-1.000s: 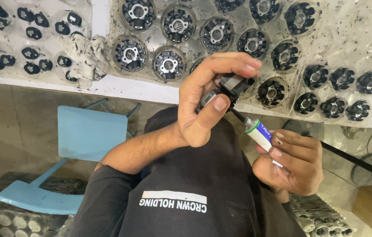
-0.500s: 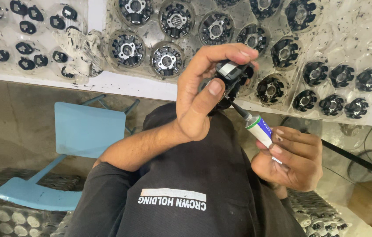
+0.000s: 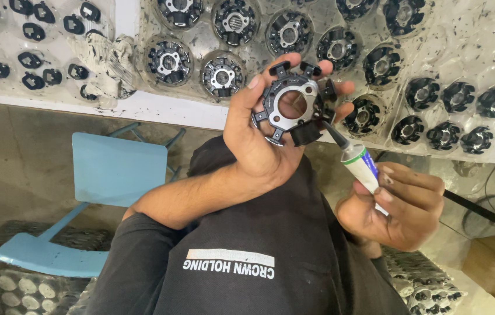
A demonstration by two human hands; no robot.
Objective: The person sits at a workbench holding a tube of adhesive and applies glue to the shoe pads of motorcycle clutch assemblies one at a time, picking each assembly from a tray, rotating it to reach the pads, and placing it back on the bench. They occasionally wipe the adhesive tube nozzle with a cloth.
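Note:
My left hand (image 3: 253, 149) is raised and holds a black ring-shaped part with a silver metal inner plate (image 3: 312, 93), its flat face turned toward me, with a round hole in the middle. Fingers wrap around the ring's edge. My right hand (image 3: 408, 207) grips a small white and blue tube (image 3: 357, 163) with a black nozzle. The nozzle tip touches the lower right edge of the ring. Both hands are over my lap, above my black shirt.
A clear plastic tray (image 3: 463, 52) with several similar black round parts lies ahead. Smaller black pieces (image 3: 31, 58) and a dirty rag (image 3: 107, 58) are at the far left. A blue chair (image 3: 119, 169) stands lower left, a cardboard box (image 3: 492, 268) lower right.
My left hand has rotated the ring from edge-on to face-on toward me. The tube in my right hand has stayed at the ring's edge, shifted slightly lower.

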